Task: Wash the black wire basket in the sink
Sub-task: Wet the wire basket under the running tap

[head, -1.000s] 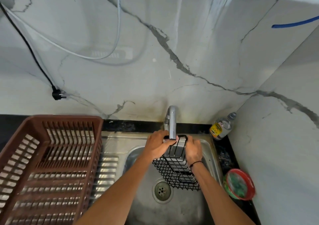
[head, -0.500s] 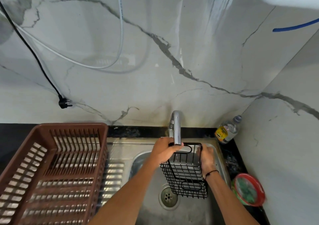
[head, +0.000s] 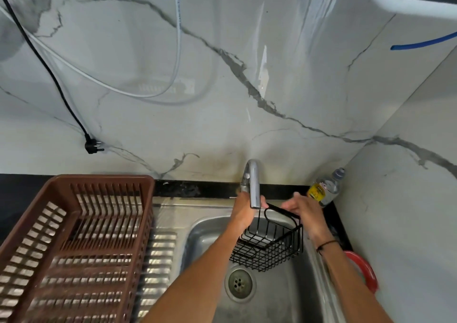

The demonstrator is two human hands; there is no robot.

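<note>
Basket (head: 269,246) held tilted between both hands, under tap (head: 253,184), above sink (head: 197,228). Left hand (head: 243,213) clamped on rim; right hand (head: 308,211) pinching back bar. No water flow discernible; washing judged incomplete.

Veined marble wall (head: 222,75), black counter edge (head: 24,186), glossy reflections

Both hands hold a black wire basket (head: 269,246) over the steel sink (head: 197,233), below the tap spout (head: 253,184) and above the drain (head: 239,284). The left hand (head: 243,212) grips its left rim; the right hand (head: 306,211) grips the upper right rim. The basket is tilted. A brown dish rack (head: 74,248) sits left of the sink; a bottle (head: 324,189) stands in the right corner.
</note>
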